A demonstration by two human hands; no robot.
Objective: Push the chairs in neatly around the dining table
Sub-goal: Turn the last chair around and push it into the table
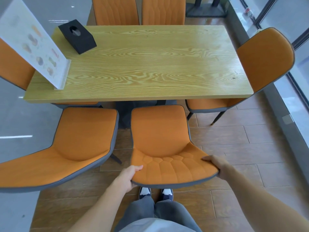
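Note:
An orange chair (160,131) with grey edging stands right in front of me, its seat front just short of the near edge of the wooden dining table (150,67). My left hand (128,176) grips the left side of its backrest top. My right hand (217,164) grips the right side. A second orange chair (80,136) stands to its left, angled and pulled out. At the table's right end a third chair (260,64) is partly tucked under. Two more chairs (138,10) line the far side, and one (13,64) stands at the left end.
A black tissue box (77,37) and an upright menu stand (36,46) sit on the table's left part. A glass wall with dark frames (287,81) runs along the right. My feet (155,193) stand on wood-look floor behind the chair; grey floor lies to the left.

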